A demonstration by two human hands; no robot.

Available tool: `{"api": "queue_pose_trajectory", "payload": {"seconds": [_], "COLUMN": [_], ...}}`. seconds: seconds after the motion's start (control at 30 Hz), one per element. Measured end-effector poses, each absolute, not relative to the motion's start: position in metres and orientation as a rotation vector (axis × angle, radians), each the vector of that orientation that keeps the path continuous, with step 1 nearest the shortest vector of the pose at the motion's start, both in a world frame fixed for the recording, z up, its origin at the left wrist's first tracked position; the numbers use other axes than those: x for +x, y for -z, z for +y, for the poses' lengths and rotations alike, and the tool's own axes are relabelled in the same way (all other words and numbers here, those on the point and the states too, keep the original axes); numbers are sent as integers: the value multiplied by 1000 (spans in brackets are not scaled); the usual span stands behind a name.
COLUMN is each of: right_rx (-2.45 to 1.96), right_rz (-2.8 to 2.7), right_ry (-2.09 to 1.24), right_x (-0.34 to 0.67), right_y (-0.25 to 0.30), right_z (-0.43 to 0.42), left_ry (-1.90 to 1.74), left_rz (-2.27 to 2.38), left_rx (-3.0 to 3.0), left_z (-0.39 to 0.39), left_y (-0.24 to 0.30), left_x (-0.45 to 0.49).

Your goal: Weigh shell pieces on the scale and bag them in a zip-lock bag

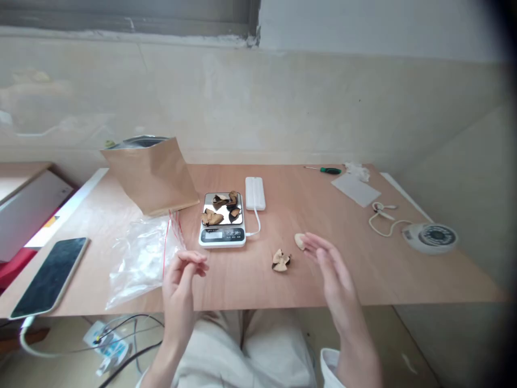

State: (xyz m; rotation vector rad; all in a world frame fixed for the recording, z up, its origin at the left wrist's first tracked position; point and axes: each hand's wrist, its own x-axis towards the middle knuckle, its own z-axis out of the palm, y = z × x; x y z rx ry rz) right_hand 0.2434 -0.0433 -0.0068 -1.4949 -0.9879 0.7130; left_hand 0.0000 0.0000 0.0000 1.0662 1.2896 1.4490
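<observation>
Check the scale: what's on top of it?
The kitchen scale carries about four dark, tan-edged dried pieces on its steel platform. The platform is hidden beneath them; whatever lies under them can't be seen.

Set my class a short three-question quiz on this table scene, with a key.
1. What lies on the steel plate of the scale?
2. True or false: a cable joins the power bank to the scale.
3. Which is nearest the right hand?
A. the screwdriver
B. the pale piece
C. the phone

Key:
1. dark dried pieces
2. True
3. B
</observation>
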Motion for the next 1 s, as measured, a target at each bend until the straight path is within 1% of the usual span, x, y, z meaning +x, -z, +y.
{"api": "queue_pose_trajectory", "payload": {"seconds": [0.07,0.13,0.27,0.4,0.6,0.73,0.87,1.0], "right_rx": [-1548,-1583,-1552,-1529,-1760,-1804,-1836,-1845], "right_rz": [-1098,-1181,-1295,-1469,-1546,-1567,-1563,-1512], "right_ry": [-855,-891,-765,-550,-188,-101,-83,-88], "right_x": [243,235,200,159,126,126,126,123], "right_y": [23,31,37,50,73,76,76,76], "right_z": [-41,-33,-1,50,104,110,113,111], "left_ry": [-1395,-1343,-1167,-1109,-1017,-934,-883,-907], "left_rz": [1298,1315,1362,1373,1262,1196,1180,1195], "left_rx": [1100,1186,1423,1444,1522,1583,1598,1589], "left_z": [-10,-16,-17,-17,-21,-24,-27,-33], "left_y": [12,22,45,63,65,63,62,60], "left_x": [-2,-6,-24,-42,-62,-78,-87,-89]}}
